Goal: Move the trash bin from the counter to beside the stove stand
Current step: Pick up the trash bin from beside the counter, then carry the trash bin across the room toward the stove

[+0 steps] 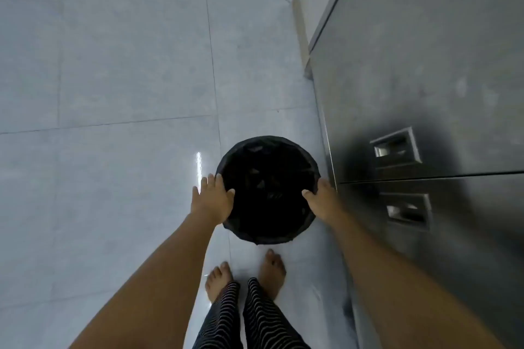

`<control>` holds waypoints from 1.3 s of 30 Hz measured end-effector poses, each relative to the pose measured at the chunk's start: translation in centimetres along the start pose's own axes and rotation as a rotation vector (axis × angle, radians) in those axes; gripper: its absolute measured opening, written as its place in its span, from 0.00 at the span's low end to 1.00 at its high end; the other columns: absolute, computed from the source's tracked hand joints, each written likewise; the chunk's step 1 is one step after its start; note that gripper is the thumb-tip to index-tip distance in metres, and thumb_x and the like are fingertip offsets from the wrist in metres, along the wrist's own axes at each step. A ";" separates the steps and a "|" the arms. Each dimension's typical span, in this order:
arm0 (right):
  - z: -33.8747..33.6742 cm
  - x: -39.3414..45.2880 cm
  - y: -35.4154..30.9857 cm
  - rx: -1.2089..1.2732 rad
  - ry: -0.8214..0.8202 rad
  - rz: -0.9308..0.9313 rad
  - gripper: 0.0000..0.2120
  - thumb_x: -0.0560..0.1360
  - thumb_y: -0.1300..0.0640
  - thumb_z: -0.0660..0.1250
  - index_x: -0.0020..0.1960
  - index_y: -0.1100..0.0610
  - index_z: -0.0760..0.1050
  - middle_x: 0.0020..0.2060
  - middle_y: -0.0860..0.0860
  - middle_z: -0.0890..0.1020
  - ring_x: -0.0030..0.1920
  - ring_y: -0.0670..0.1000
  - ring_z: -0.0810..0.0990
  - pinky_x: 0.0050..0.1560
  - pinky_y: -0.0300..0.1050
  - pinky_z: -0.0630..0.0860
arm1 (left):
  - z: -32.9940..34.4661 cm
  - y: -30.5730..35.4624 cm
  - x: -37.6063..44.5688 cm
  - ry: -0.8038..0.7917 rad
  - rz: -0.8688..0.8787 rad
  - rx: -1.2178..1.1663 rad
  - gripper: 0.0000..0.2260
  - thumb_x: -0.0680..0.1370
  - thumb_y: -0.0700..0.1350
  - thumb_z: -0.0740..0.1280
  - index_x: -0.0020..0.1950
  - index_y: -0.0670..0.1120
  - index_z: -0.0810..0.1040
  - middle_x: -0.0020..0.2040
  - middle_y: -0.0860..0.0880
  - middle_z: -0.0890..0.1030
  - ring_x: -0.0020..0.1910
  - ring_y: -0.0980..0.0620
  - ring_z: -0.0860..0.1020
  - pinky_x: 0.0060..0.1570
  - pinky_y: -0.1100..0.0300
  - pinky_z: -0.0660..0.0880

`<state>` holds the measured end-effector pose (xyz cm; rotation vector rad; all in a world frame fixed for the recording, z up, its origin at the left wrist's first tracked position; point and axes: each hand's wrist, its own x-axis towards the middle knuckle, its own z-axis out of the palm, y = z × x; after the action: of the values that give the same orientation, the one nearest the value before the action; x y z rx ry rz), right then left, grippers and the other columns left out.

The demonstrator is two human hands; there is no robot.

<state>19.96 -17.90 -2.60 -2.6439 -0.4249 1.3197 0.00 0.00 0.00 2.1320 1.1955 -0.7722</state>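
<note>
A round trash bin (268,167) lined with a black bag sits low over the pale tiled floor, seen from straight above. My left hand (212,200) grips its left rim, thumb over the edge and fingers down the outside. My right hand (321,201) grips the right rim the same way. The bin is close against the front of a stainless steel cabinet (425,88) on the right. I cannot tell whether its base touches the floor.
The steel cabinet has two recessed door handles, an upper handle (395,149) and a lower handle (408,211). My bare feet (243,278) stand just behind the bin. Grey floor tiles (113,65) stretch to the left and ahead. A white wall base (302,25) meets the cabinet farther on.
</note>
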 end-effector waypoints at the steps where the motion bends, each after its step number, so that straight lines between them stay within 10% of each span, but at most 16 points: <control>1: 0.8 0.9 0.5 0.021 0.026 0.010 0.35 0.77 0.44 0.61 0.78 0.60 0.58 0.76 0.59 0.64 0.73 0.62 0.66 0.72 0.60 0.66 | 0.9 -0.1 0.7 0.005 -0.042 -0.035 0.29 0.83 0.54 0.49 0.80 0.41 0.50 0.80 0.40 0.54 0.80 0.42 0.52 0.76 0.44 0.51; 11: 3.2 2.6 0.6 0.448 0.168 0.172 0.31 0.76 0.47 0.67 0.74 0.57 0.64 0.67 0.57 0.76 0.65 0.62 0.76 0.65 0.55 0.73 | 4.6 0.1 3.3 0.061 -0.253 -0.675 0.23 0.75 0.39 0.63 0.70 0.42 0.65 0.61 0.41 0.77 0.57 0.39 0.77 0.53 0.50 0.74; 23: -10.7 -10.6 -8.3 0.502 0.181 0.109 0.32 0.76 0.42 0.66 0.71 0.61 0.65 0.64 0.59 0.78 0.63 0.63 0.77 0.59 0.52 0.73 | -12.4 5.0 -8.5 0.273 -0.201 -0.734 0.33 0.66 0.59 0.71 0.67 0.49 0.67 0.63 0.47 0.76 0.62 0.40 0.76 0.62 0.41 0.74; 39: -29.8 -23.3 -23.4 0.505 0.220 -0.143 0.33 0.73 0.41 0.67 0.69 0.60 0.64 0.62 0.57 0.77 0.61 0.61 0.78 0.62 0.55 0.76 | -32.9 9.7 -20.2 0.497 -0.208 -1.005 0.34 0.70 0.53 0.74 0.71 0.43 0.65 0.66 0.43 0.74 0.64 0.38 0.76 0.64 0.44 0.73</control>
<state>26.24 -3.53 39.00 -2.2524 -0.2083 0.9285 6.48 8.13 38.43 1.3612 1.6041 0.3137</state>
